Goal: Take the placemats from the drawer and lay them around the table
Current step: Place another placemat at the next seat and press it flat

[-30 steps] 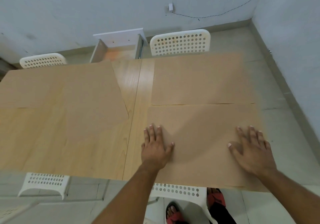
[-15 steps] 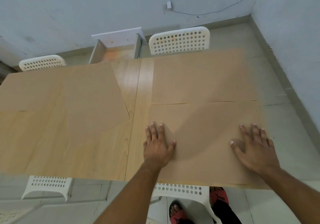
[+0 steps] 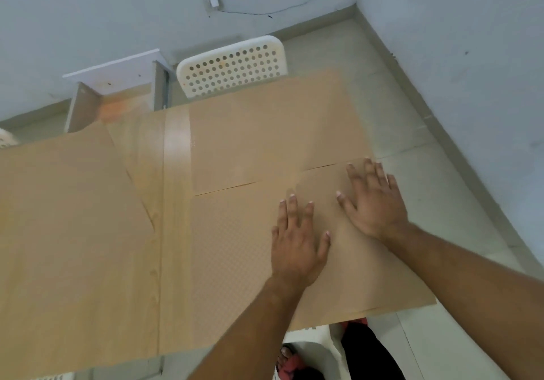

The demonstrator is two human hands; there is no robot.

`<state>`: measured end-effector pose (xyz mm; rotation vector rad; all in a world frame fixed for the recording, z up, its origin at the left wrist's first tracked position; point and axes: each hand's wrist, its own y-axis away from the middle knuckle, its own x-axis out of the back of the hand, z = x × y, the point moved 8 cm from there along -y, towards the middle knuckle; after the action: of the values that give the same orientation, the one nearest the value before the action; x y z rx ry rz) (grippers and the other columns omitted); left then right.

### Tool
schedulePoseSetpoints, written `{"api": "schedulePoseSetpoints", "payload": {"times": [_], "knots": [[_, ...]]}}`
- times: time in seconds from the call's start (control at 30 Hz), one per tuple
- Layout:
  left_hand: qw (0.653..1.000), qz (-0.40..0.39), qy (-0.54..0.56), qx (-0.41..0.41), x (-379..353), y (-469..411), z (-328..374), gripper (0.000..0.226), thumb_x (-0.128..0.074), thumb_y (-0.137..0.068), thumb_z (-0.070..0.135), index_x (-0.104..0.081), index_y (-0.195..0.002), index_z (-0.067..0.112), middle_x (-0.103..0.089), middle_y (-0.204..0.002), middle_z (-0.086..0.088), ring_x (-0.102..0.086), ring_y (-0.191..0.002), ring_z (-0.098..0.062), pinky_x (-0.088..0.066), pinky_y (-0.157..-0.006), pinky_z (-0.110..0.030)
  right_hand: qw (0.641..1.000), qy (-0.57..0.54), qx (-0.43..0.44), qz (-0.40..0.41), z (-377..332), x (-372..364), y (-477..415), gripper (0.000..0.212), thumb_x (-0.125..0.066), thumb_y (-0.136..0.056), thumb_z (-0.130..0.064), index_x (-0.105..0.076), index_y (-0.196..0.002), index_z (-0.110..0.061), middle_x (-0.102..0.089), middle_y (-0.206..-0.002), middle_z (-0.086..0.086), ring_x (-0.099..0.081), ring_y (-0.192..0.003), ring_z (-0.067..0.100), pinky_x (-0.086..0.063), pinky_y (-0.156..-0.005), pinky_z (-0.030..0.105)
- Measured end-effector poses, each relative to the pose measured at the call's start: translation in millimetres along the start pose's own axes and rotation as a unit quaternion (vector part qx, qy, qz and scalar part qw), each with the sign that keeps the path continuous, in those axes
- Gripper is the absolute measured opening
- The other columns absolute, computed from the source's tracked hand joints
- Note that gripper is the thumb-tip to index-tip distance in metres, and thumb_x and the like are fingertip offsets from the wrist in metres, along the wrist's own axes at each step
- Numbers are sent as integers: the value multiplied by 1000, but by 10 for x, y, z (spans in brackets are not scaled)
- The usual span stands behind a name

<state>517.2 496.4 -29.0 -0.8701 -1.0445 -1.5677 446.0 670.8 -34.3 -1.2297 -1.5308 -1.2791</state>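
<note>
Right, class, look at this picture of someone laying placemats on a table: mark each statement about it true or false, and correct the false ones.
1. Both hands lie flat on the near right placemat. True: left hand, right hand.
2. The right hand grips a cup. False: it is open, fingers spread, holding nothing.
3. A white perforated chair stands behind the far table edge. True.
4. The drawer beyond the table is closed. False: it stands pulled open.
5. The far right placemat is rolled up. False: it lies flat.
</note>
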Motion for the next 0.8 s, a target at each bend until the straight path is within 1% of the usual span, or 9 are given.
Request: {"api": "schedulePoseSetpoints", "payload": {"times": [0.1,0.17,0.27,0.37,0.47,0.6,0.8], "knots": [[1000,4,6,-11,-219,-69,230,68,-36,-94,52,-28,-155,24,-8,-168,-7,-1,-154,-25,-23,-118,-52,1000,6,9,-8,61,-116,-132,79,-13,-92,-66,-13,-159,-25,-9,-167,14,-6,-154,33,-8,-122,49],[1000,16,-5,-3,-300,-76,268,65,-39,-93,50,-35,-152,24,-18,-166,-7,-10,-154,-27,-28,-112,-55,1000,9,11,1,108,-181,-134,76,-15,-95,-64,-10,-160,-25,-7,-167,13,-4,-154,31,-7,-123,49],[998,48,-45,-9,-351,-68,270,62,-43,-93,50,-42,-149,23,-30,-162,-9,-23,-151,-29,-37,-103,-58,1000,3,13,20,141,-201,-95,75,-17,-96,-61,-14,-160,-22,-10,-167,14,-6,-154,31,-8,-123,49],[996,55,-63,-10,-376,-65,270,61,-42,-95,51,-42,-149,23,-30,-162,-9,-23,-150,-29,-38,-101,-58,1000,-5,7,26,169,-224,124,72,-21,-97,-57,-18,-159,-19,-14,-166,15,-10,-153,31,-11,-123,48],[996,53,-69,-9,-374,-71,272,62,-38,-96,51,-41,-150,23,-30,-162,-9,-23,-151,-30,-39,-101,-58,1000,-7,9,28,217,-321,683,71,-28,-98,-54,-23,-158,-18,-18,-166,13,-13,-153,29,-13,-123,47],[997,46,-69,-10,-394,-60,275,62,-35,-97,52,-38,-152,23,-27,-163,-8,-19,-152,-29,-35,-104,-58,999,7,25,40,242,-478,1347,73,-38,-95,-49,-27,-157,-12,-21,-164,14,-17,-153,29,-20,-121,50],[996,57,-62,-16,-378,60,310,59,-43,-96,51,-45,-146,19,-34,-159,-14,-27,-148,-34,-41,-99,-56,998,15,33,47,233,-510,1414,73,-40,-94,-46,-30,-156,-9,-24,-163,17,-19,-152,31,-21,-121,51]]}}
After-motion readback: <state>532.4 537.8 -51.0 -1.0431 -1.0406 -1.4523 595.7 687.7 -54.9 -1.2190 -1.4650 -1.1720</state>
